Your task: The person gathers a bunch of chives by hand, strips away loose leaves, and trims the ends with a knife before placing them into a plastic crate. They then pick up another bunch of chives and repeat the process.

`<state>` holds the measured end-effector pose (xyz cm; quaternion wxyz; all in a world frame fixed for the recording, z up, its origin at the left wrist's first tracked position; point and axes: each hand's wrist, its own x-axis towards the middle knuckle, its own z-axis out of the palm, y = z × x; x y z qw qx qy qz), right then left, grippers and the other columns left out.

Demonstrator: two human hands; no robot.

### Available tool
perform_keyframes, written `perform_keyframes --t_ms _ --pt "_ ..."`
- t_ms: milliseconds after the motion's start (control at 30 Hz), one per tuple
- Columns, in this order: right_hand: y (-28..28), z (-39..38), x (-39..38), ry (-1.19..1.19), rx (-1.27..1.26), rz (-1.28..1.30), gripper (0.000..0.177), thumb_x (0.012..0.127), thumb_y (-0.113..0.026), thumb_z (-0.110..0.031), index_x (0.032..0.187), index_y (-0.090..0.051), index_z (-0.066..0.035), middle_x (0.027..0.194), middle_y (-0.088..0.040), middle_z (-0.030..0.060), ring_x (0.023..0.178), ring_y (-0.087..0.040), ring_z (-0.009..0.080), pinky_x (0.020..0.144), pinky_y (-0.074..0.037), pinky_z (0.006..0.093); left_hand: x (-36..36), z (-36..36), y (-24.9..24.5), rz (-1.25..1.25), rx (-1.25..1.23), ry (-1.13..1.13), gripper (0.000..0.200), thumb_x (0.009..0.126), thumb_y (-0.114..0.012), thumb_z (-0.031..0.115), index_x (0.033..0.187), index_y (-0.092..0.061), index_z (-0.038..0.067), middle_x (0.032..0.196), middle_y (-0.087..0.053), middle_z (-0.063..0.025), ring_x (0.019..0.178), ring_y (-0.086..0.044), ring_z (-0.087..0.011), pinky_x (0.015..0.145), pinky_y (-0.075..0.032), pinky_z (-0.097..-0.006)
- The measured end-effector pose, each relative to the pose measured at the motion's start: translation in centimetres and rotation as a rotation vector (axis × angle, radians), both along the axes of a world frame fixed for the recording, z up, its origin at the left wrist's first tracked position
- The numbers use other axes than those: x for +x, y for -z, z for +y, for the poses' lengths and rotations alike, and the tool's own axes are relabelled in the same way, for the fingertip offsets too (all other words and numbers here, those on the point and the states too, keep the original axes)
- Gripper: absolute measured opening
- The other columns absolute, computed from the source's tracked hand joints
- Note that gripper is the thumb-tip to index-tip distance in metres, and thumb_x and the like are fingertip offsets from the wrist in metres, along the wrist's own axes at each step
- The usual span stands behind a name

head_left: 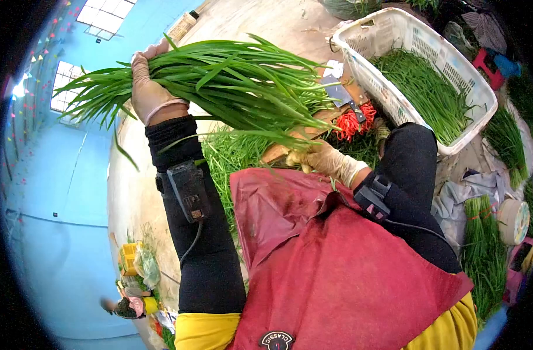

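Bunch of long flat green chive leaves (231,81), held up by two hands in thin beige gloves, stretches across the upper middle of the view. The left hand (145,87) is clenched around the leafy part, and the tips fan out past it at the upper left. The right hand (322,158) grasps the pale root ends near the centre, just above a dark red apron (336,262). Both arms wear black sleeves, each with a small black device strapped on.

Below the raised bunch lies a loose heap of green leaves (231,157), beside a wooden chopping board (290,146). A steel cleaver (338,93) and a tangle of red bands (357,119) sit near the board. At the upper right stands a white plastic lattice basket (365,32), filled with more cut greens. Tied green bundles (482,251) and a white roll (514,220) lie near the right edge. Far off at the lower left, another person (126,306) appears small and indistinct.
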<state>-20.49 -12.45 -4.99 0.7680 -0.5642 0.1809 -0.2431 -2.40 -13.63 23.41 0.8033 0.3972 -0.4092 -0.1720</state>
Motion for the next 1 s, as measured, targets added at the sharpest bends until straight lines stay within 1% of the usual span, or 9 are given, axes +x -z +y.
perform_keyframes --t_ms 167,233,433,467,533,567,667,833,1000 --pt "5.9 -1.5 -3.2 -0.258 -0.680 0.674 0.020 0.082 -0.064 -0.015 0.098 -0.067 -0.004 0.086 -0.067 0.0092 0.071 -0.062 0.0215 0.069 -0.051 0.0347 0.4 -0.3 -0.7 0.020 -0.037 0.045 0.028 0.100 -0.046 0.025 0.101 -0.056 -0.001 0.104 -0.065 -0.0176 0.100 -0.062 -0.0268 0.090 -0.051 -0.0416" --pt "6.1 -1.2 -4.1 0.339 -0.965 0.368 0.027 0.077 -0.065 -0.019 0.101 -0.067 -0.008 0.096 -0.066 0.0142 0.090 -0.062 0.0338 0.081 -0.051 0.0418 0.5 -0.5 -0.2 0.028 -0.036 0.040 0.028 0.100 -0.046 0.025 0.101 -0.056 -0.001 0.104 -0.065 -0.0175 0.100 -0.062 -0.0268 0.091 -0.051 -0.0418" --pt "1.6 -3.6 -1.4 0.577 -1.037 0.609 0.097 0.068 -0.076 -0.045 0.148 -0.026 -0.020 0.139 -0.043 0.0138 0.129 -0.039 0.0344 0.105 -0.031 0.0488 -0.6 -0.4 -0.4 0.012 -0.043 0.071 0.028 0.100 -0.045 0.026 0.100 -0.056 -0.001 0.104 -0.065 -0.0173 0.098 -0.062 -0.0268 0.091 -0.051 -0.0420" --pt "1.6 -4.1 -0.6 0.598 -1.048 0.593 0.084 0.072 -0.073 -0.046 0.143 -0.036 -0.018 0.133 -0.050 0.0150 0.122 -0.047 0.0352 0.098 -0.039 0.0470 -0.9 -0.3 -0.5 0.007 -0.037 0.068 0.029 0.100 -0.045 0.026 0.100 -0.057 -0.001 0.104 -0.065 -0.0177 0.098 -0.062 -0.0267 0.091 -0.051 -0.0418" --pt "6.0 -6.7 1.8 0.228 -0.091 0.177 0.052 0.080 -0.065 -0.039 0.125 -0.055 -0.014 0.127 -0.054 0.0149 0.119 -0.050 0.0320 0.092 -0.043 0.0396 -1.1 -0.1 -0.7 -0.001 -0.022 0.056 0.030 0.100 -0.046 0.027 0.100 -0.057 -0.001 0.103 -0.066 -0.0185 0.097 -0.063 -0.0265 0.091 -0.051 -0.0414" --pt "5.7 -6.3 1.7 0.346 -0.923 0.618 0.030 0.086 -0.059 -0.031 0.107 -0.064 -0.012 0.104 -0.065 0.0160 0.100 -0.061 0.0313 0.082 -0.049 0.0397 -0.9 0.0 -0.9 -0.034 -0.015 0.033 0.029 0.099 -0.048 0.027 0.099 -0.058 -0.001 0.103 -0.066 -0.0182 0.097 -0.063 -0.0263 0.090 -0.052 -0.0410" --pt "13.7 -6.2 1.2 0.600 -1.260 0.295 0.026 0.089 -0.054 -0.028 0.102 -0.066 -0.009 0.087 -0.067 0.0182 0.085 -0.065 0.0346 0.076 -0.050 0.0447 -0.2 -0.1 -1.1 -0.017 -0.019 0.045 0.030 0.099 -0.048 0.027 0.099 -0.058 -0.001 0.102 -0.066 -0.0179 0.097 -0.063 -0.0260 0.089 -0.052 -0.0407" --pt "11.5 -4.4 -5.2 -0.337 -0.795 1.063 0.042 0.082 -0.058 -0.027 0.114 -0.061 0.000 0.106 -0.065 0.0223 0.102 -0.061 0.0367 0.087 -0.048 0.0406 -0.2 0.1 -0.5 0.045 -0.029 0.074 0.027 0.098 -0.050 0.025 0.099 -0.059 -0.001 0.102 -0.066 -0.0176 0.096 -0.063 -0.0253 0.089 -0.052 -0.0400" --pt "8.8 -5.2 -7.3 0.011 -0.429 0.419 0.058 0.079 -0.066 -0.011 0.133 -0.048 0.000 0.121 -0.063 0.0111 0.110 -0.058 0.0236 0.095 -0.045 0.0338 0.5 0.9 -0.6 -0.008 -0.028 0.048 0.025 0.098 -0.052 0.024 0.098 -0.059 -0.001 0.100 -0.067 -0.0174 0.096 -0.063 -0.0258 0.087 -0.052 -0.0394"
